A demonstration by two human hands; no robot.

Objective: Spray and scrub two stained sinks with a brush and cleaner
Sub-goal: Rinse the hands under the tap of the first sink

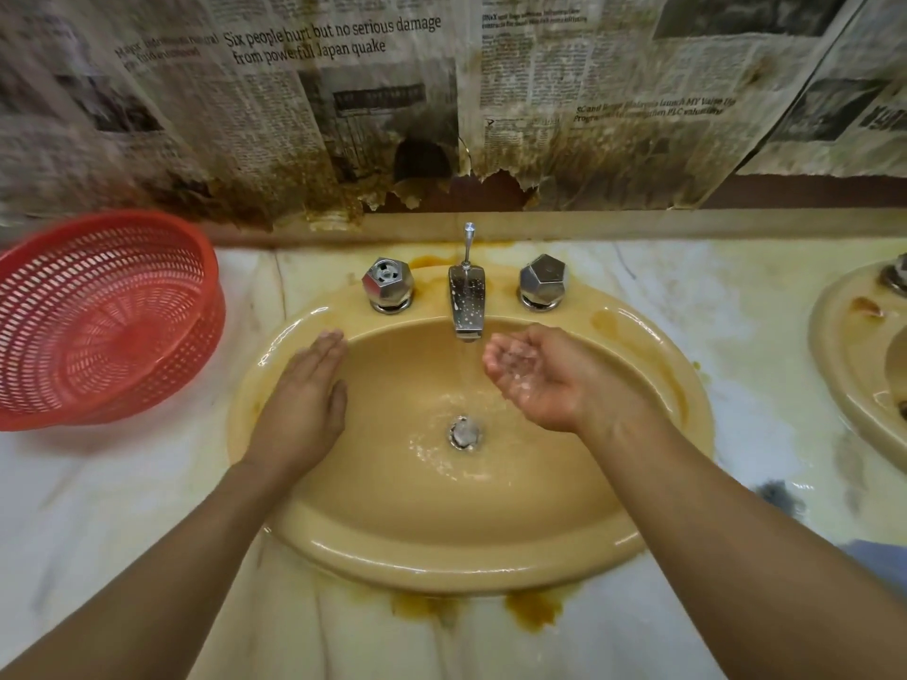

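A tan oval sink [441, 561] fills the middle of the head view, set in a stained marble counter. Water runs from the chrome faucet [466, 301] down to the drain [463, 432]. My left hand [306, 390] lies flat, palm down, fingers straight, on the sink's left inner wall near the rim. My right hand [532, 373] is cupped palm up just right of the water stream, wet, holding nothing solid. A second tan sink [849, 365] shows partly at the right edge. No brush or cleaner bottle is in view.
A red plastic basket [103, 316] sits on the counter at the left. Two chrome knobs [387, 284] [542, 282] flank the faucet. Stained, torn newspaper [343, 105] covers the wall behind. Brown stains [532, 611] mark the counter [122, 522] below the sink's front rim.
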